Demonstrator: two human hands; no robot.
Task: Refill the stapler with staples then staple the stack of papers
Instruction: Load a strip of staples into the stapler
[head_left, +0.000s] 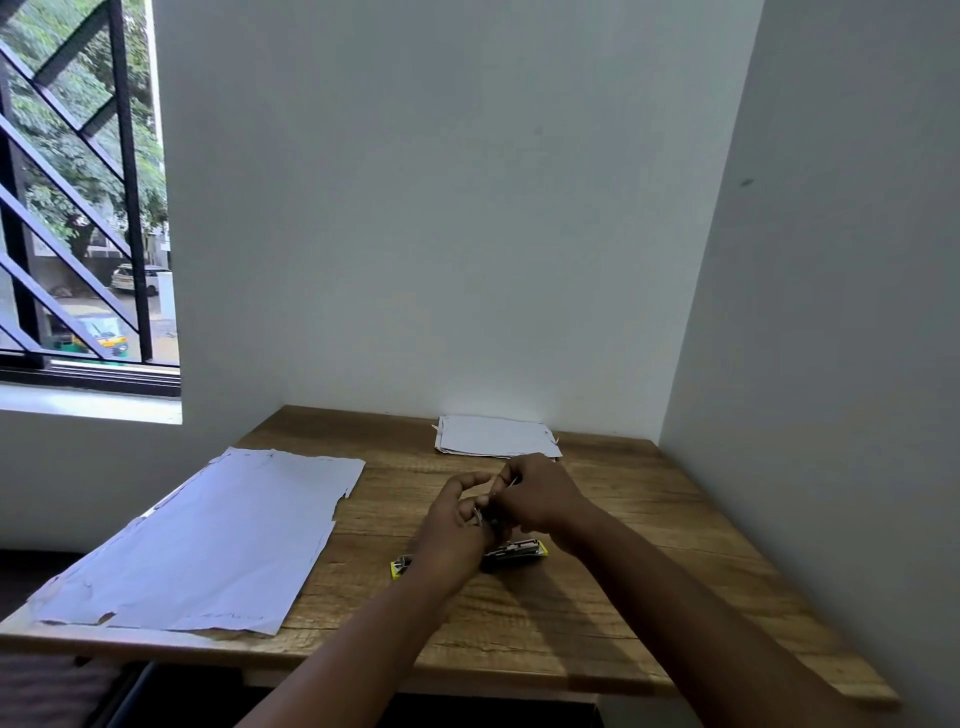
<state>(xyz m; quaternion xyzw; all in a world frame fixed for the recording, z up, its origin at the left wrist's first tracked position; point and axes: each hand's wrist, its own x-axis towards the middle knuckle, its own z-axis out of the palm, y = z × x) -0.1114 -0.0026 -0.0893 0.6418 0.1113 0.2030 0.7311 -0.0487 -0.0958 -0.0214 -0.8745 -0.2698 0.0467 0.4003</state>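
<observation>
Both hands meet above the middle of the wooden table (519, 634). My left hand (457, 525) and my right hand (535, 493) pinch a thin metal strip of staples (485, 503) between their fingertips. Under them lies the black and yellow stapler (519, 551), opened out flat; its near yellow end (401, 566) shows left of my left wrist, and its middle is hidden by my hands. A small stack of white papers (493, 435) lies at the back of the table by the wall.
A large spread of white sheets (208, 540) with torn edges covers the table's left part. White walls close in behind and on the right. A barred window (78, 208) is at the left. The table's front edge runs near the bottom.
</observation>
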